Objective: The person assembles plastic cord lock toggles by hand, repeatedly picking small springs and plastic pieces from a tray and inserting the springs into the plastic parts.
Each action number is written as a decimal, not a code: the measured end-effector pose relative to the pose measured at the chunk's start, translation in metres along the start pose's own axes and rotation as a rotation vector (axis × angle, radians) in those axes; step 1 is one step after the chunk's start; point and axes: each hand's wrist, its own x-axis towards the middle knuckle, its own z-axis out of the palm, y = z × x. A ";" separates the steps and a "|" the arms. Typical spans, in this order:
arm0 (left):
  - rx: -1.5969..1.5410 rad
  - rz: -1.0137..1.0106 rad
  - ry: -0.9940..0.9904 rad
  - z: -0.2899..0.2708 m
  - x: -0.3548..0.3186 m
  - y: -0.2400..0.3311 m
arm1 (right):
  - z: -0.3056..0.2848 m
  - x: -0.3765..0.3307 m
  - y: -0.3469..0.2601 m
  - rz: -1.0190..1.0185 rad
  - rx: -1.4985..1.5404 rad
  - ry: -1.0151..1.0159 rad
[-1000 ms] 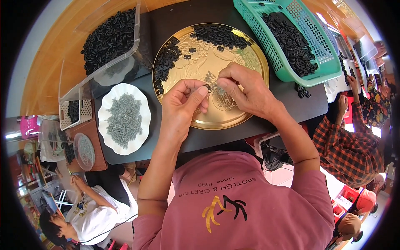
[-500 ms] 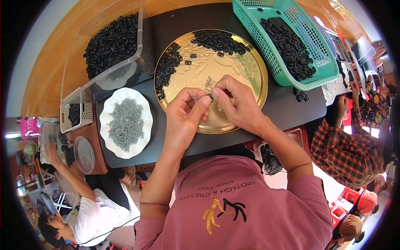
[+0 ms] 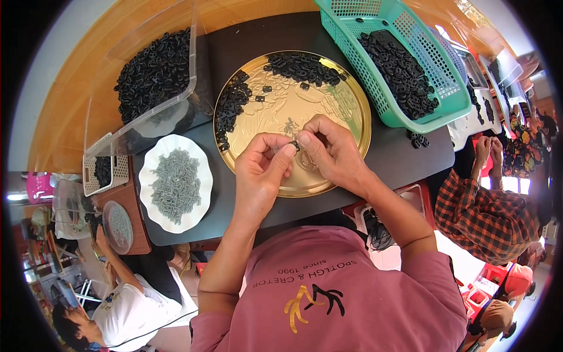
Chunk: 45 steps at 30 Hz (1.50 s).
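Over the near part of a round gold tray (image 3: 275, 117), my two hands meet fingertip to fingertip. Thumb and finger of my left hand (image 3: 261, 170) pinch a small black plastic piece (image 3: 295, 145). My right hand (image 3: 334, 152) is closed in a pinch right beside that piece; anything between its fingertips is too small to make out. Black plastic pieces (image 3: 305, 68) lie heaped along the tray's far edge, with another heap (image 3: 234, 102) down its left side and a few loose ones between. Left of the tray, a white scalloped plate (image 3: 150, 206) bears a pile of small grey pins or screws (image 3: 176, 188).
A clear bin (image 3: 193, 64) of black pieces stands far left, a green basket (image 3: 387, 114) with more at far right. A few pieces (image 3: 419, 139) lie by the basket. Co-workers sit on both sides, one in white (image 3: 138, 311), one in a checked shirt (image 3: 487, 217).
The view has shifted slightly, while my hands keep their pinch over the tray. At left, the co-worker's hand has come down from the clear container toward the round dish.
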 end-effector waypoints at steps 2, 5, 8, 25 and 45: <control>-0.047 -0.004 -0.053 -0.001 0.000 0.000 | 0.000 0.001 0.000 -0.171 -0.054 0.017; -0.095 -0.040 -0.044 -0.001 -0.001 -0.001 | 0.001 0.000 -0.004 -0.138 -0.060 -0.013; -0.090 -0.019 -0.033 0.000 -0.002 -0.001 | 0.006 0.000 -0.004 -0.148 -0.026 0.015; -0.191 0.111 0.140 0.013 0.004 -0.010 | 0.034 0.003 -0.008 -0.018 0.309 0.164; -0.204 0.033 0.087 -0.024 0.018 -0.013 | -0.022 0.107 0.008 -0.374 -0.717 0.177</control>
